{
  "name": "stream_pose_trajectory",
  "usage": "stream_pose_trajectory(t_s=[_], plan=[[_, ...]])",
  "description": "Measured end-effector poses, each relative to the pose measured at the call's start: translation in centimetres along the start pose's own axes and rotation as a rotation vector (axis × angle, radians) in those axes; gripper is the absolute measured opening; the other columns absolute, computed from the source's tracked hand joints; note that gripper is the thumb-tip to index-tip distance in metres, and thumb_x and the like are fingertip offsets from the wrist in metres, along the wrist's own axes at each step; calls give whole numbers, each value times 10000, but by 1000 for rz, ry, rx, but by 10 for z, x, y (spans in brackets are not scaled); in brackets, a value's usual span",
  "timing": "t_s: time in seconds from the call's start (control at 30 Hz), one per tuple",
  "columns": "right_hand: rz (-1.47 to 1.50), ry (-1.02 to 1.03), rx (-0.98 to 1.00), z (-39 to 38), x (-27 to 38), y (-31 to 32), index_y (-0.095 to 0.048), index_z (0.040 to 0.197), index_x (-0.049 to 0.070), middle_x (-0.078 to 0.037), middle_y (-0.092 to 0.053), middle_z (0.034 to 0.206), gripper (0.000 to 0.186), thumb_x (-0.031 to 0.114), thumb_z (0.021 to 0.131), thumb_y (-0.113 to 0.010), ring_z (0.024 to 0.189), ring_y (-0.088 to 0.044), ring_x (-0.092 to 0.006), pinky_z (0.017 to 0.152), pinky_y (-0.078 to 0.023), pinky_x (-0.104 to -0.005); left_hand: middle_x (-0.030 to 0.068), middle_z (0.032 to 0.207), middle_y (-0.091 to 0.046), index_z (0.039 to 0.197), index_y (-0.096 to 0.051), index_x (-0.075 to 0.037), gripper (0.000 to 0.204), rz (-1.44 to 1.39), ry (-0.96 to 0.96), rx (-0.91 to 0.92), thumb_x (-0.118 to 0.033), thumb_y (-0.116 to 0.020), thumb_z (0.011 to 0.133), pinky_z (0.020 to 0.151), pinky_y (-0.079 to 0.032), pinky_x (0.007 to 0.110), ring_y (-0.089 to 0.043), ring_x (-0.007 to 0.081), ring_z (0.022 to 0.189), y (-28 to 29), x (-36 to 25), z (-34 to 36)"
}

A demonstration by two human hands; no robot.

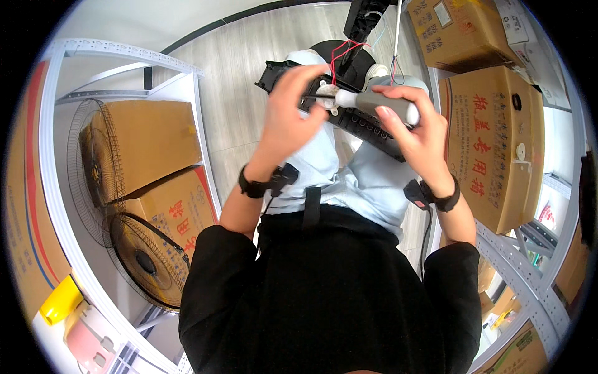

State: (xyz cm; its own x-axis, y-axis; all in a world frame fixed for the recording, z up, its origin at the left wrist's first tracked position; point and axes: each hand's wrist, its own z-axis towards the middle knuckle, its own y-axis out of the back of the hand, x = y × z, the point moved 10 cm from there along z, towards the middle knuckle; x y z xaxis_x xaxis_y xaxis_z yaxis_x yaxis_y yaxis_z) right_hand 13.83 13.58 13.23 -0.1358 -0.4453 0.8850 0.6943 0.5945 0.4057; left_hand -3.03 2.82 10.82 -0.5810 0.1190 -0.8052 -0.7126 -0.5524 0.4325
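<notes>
A screwdriver (377, 103) with a grey handle and white collar lies sideways in my right hand (420, 121), whose fingers wrap the handle. Its thin dark shaft points left, toward my left hand (289, 118). That hand is slightly blurred, with thumb and fingers apart around the shaft's end; whether they touch it is hard to tell. Across my lap rests a long black panel (367, 128) with a row of round buttons. On it sits a small whitish round motor-like part (326, 93), partly covered by the screwdriver, with red wires (334, 65) rising from it.
Beyond my knees stands a black pole (361, 28) on a round base, with loose wires and a white cord (397, 31). Shelves with cardboard boxes (492, 143) flank me. Wire fan grilles (146, 262) lean at the left. Both wrists wear black straps with small devices.
</notes>
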Motion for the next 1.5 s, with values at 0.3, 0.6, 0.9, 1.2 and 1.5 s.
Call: stream_pose_trajectory(t_s=[0.3, 0.6, 0.9, 1.2, 1.5], plan=[[-66, -5, 12, 13, -19, -38, -634, 1095, 59, -80, -737, 919, 281, 201, 892, -767, 757, -721, -154, 644, -561, -276, 112, 1143, -701, 1245, -641, -70, 422, -13, 296, 45, 35, -623, 836, 874, -523, 327, -670, 226, 1053, 33, 76, -23], [298, -188, -82, 5, -29, -8, -611, 1122, 31, -89, -724, 1083, 213, 131, 952, -690, 810, -684, -101, 677, -569, -253, 115, 1095, -711, 1234, -641, -39, 420, -10, 298, 38, -35, -742, 827, 821, -549, 306, -685, 199, 989, 16, 96, -23], [490, -253, -158, -9, -45, 38, -544, 1168, 0, -188, -674, 1193, 197, 123, 1019, -581, 812, -682, -162, 713, -574, -270, 143, 1021, -711, 1155, -611, 37, 203, -666, 475, 11, 28, -612, 952, 802, -575, 294, -708, 186, 914, -19, 88, -13], [536, -264, -286, -37, -55, 65, -527, 1166, 22, -225, -671, 1201, 185, 145, 1032, -561, 777, -679, -166, 672, -554, -266, 161, 1030, -709, 1125, -612, 36, 173, -798, 494, -8, -41, -625, 971, 822, -581, 325, -709, 218, 919, -26, 81, -10], [534, -246, -342, -43, -54, 80, -522, 1163, 17, -239, -662, 1208, 197, 164, 1036, -558, 749, -660, -159, 677, -550, -279, 145, 1030, -707, 1139, -645, 40, 185, -975, 563, 42, -39, -614, 975, 868, -576, 332, -710, 223, 936, -53, 71, 2]])
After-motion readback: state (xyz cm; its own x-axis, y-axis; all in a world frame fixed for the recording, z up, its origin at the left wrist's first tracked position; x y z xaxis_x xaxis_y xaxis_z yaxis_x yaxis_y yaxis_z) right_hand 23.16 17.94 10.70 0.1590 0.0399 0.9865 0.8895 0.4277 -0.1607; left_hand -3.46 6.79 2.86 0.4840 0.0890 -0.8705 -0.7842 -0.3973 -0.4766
